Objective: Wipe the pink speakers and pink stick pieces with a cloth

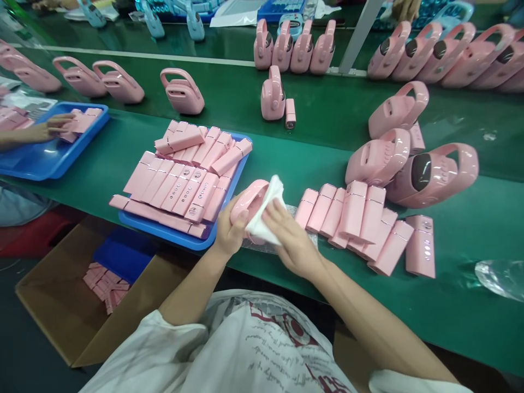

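My left hand grips a pink handled plastic device just above the near edge of the green table. My right hand presses a white cloth against that device, fingers closed on the cloth. Left of my hands a blue tray holds several flat pink rectangular parts. To the right, more of the same pink parts lie in a row on the table.
Pink handled devices lie at the right and along the green conveyor behind. Another person's hand reaches into a second blue tray at the left. A cardboard box stands below. A clear plastic bag lies at far right.
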Demonstrator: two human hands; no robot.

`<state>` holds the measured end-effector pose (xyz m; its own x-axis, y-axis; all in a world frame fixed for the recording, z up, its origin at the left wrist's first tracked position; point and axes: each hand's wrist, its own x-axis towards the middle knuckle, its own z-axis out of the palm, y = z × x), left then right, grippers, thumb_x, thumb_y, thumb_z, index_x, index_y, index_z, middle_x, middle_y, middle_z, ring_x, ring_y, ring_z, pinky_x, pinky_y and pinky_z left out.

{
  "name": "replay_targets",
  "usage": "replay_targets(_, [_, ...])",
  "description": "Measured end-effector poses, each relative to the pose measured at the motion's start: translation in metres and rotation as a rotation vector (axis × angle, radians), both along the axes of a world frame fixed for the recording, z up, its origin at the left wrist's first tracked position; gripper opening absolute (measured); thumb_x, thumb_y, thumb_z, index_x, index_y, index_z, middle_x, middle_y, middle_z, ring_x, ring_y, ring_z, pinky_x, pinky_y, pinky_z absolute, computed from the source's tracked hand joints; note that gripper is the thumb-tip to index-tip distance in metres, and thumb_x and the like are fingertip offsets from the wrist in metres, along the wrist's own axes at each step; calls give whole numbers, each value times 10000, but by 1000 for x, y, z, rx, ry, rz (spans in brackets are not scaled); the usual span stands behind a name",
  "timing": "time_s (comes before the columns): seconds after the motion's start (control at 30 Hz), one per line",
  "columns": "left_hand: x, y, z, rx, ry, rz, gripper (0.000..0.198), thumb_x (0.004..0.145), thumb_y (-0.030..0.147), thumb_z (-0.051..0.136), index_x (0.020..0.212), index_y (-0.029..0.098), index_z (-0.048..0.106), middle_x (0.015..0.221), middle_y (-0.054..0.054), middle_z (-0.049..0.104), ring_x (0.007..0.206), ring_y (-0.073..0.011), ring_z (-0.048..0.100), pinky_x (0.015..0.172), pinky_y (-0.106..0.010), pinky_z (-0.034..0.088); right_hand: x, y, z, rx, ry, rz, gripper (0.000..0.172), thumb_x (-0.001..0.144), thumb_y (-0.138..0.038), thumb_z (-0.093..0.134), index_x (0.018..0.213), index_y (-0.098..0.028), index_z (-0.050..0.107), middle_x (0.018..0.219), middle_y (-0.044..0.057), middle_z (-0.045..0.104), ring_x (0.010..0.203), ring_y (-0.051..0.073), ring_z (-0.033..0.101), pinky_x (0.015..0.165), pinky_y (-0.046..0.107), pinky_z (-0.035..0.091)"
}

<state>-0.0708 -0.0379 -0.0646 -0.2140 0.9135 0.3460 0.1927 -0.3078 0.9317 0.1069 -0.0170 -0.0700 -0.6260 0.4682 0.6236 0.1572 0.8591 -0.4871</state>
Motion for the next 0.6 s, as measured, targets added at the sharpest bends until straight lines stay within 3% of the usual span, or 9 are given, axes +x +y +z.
replay_targets(0.1, [-1, 1, -1, -22, -15, 14, 399, 897, 464, 534, 1128, 170, 674, 1052, -97, 721, 970, -241, 669, 855, -346, 532, 5, 1, -2, -103, 41, 9, 508, 976, -222, 412, 1481, -189, 372, 1449, 127, 498, 1431, 248, 346, 1161, 482, 350])
replay_targets(0.13, [-2, 1, -2, -26, -31, 10, 401, 893, 468, 540, 1131, 174, 672, 1052, -96, 719, 964, -238, 669, 841, -340, 535, 6, 2, -3, -225, 78, -52, 453, 982, -272, 406, 1423, -186, 464, 1382, 127, 567, 1369, 260, 447, 1117, 474, 414])
replay_targets(0.2, [-2, 1, -3, -25, -60, -8, 421, 884, 490, 545, 1141, 178, 665, 1081, -100, 710, 992, -247, 662, 845, -348, 536, 10, 5, -4, -584, 185, -222, 412, 975, -416, 418, 1233, -173, 629, 1114, 116, 709, 1082, 271, 662, 894, 434, 574])
replay_targets(0.23, [-2, 1, -4, -18, -67, -18, 435, 878, 506, 547, 1140, 178, 664, 1089, -103, 707, 1002, -254, 660, 849, -354, 536, 12, 7, -3, -776, 254, -293, 435, 954, -495, 439, 1124, -171, 675, 929, 90, 731, 887, 251, 703, 743, 396, 604])
replay_targets(0.3, [0, 1, -7, -2, -97, -29, 457, 867, 534, 548, 1136, 183, 665, 1083, -106, 706, 1012, -262, 660, 854, -365, 539, 13, 10, 0, -1079, 430, -353, 469, 888, -599, 507, 972, -178, 696, 688, 32, 674, 633, 199, 653, 551, 329, 562])
replay_targets(0.43, [3, 2, -14, 39, -220, -33, 455, 837, 586, 567, 1055, 208, 696, 1018, -97, 717, 971, -258, 676, 830, -371, 553, 11, 14, 11, -1293, 781, -312, 448, 748, -580, 694, 945, -178, 688, 802, 52, 712, 715, 202, 665, 606, 326, 559])
replay_targets(0.6, [-1, 4, -13, -15, -338, -62, 466, 739, 657, 648, 712, 194, 699, 800, -75, 714, 879, -256, 693, 784, -382, 561, 12, 16, 19, -1385, 841, -350, 415, 692, -523, 758, 886, -161, 698, 872, 87, 730, 773, 231, 683, 574, 322, 560])
